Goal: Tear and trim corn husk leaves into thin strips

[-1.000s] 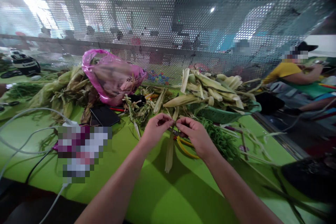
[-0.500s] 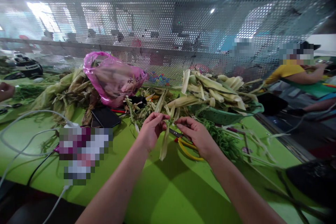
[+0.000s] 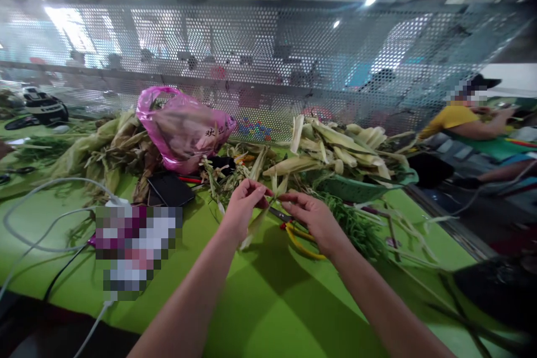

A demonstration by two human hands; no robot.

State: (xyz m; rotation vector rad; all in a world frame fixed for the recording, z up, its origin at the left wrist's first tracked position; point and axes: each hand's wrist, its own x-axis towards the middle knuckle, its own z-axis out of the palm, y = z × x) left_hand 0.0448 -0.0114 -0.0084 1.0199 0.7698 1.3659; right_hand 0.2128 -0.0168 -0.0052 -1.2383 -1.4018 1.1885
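Above the green table (image 3: 260,302), my left hand (image 3: 245,210) pinches a pale corn husk piece (image 3: 277,185) between thumb and fingers. One strip of it hangs below that hand. My right hand (image 3: 310,215) closes its fingertips on the same husk from the other side. Beneath the right hand lie scissors (image 3: 302,241) with yellow handles, their blades partly covered by the fingers. A heap of dried corn husks (image 3: 331,145) fills a green basket (image 3: 356,187) just beyond my hands.
A pink plastic bag (image 3: 180,128) stands behind, beside more husks (image 3: 117,145). Left are a dark phone (image 3: 171,189), cables (image 3: 46,180) and a blurred-out item (image 3: 138,251). Green leafy sprigs (image 3: 356,229) lie right. A perforated metal screen (image 3: 260,39) rises behind; a person in yellow (image 3: 455,117) sits right.
The hanging husk strip has swung to the left, below my left hand. My right fingertips have come closer to the left ones. The scissors stay put on the table.
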